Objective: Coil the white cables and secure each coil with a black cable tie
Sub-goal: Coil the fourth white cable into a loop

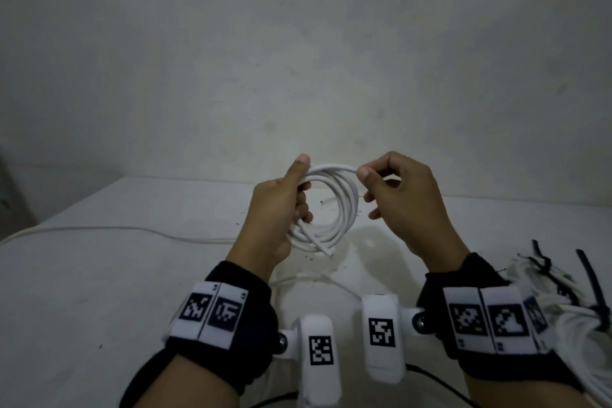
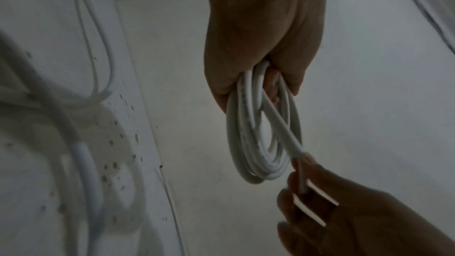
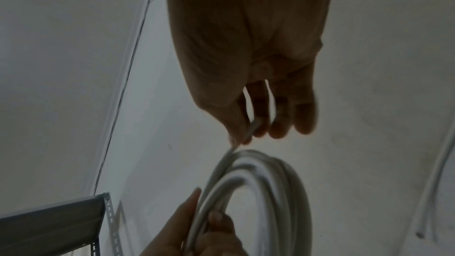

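Observation:
A white cable coil of several loops hangs upright above the white table. My left hand grips its left side, fingers through the loops and thumb along the top. My right hand pinches the free end of the cable at the coil's upper right between thumb and forefinger. In the left wrist view the coil hangs from my left hand, and a strand crosses it to the right hand's fingers. The right wrist view shows my right hand pinching the cable end above the coil.
A loose white cable runs across the table on the left. At the right edge lies a heap of white cable coils with black cable ties. A grey wall stands behind. A metal shelf corner shows in the right wrist view.

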